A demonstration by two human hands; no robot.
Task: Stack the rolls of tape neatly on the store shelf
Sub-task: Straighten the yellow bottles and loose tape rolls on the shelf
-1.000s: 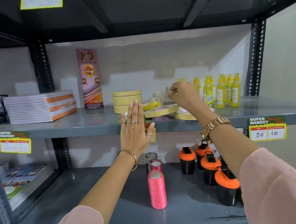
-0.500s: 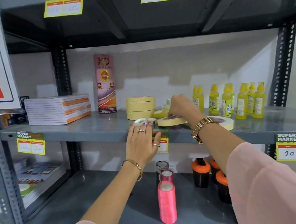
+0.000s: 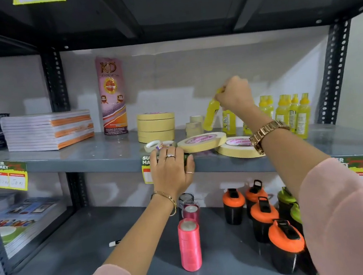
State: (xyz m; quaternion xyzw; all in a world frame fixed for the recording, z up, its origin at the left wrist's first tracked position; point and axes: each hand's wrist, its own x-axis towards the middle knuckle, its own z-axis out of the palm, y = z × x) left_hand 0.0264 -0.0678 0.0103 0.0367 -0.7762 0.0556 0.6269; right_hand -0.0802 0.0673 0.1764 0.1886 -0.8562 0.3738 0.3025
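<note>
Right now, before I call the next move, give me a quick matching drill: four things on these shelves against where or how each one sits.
Things:
1. yellow bottle
2. stack of tape rolls
3. large loose roll
4. pink spool

States:
A. upright on the lower shelf
B. tilted, held by the right hand
C. neatly piled near the back wall
D. leaning, one edge raised, near the shelf's front edge by the left hand

Pairs: 1-B, 2-C, 3-D, 4-A
</note>
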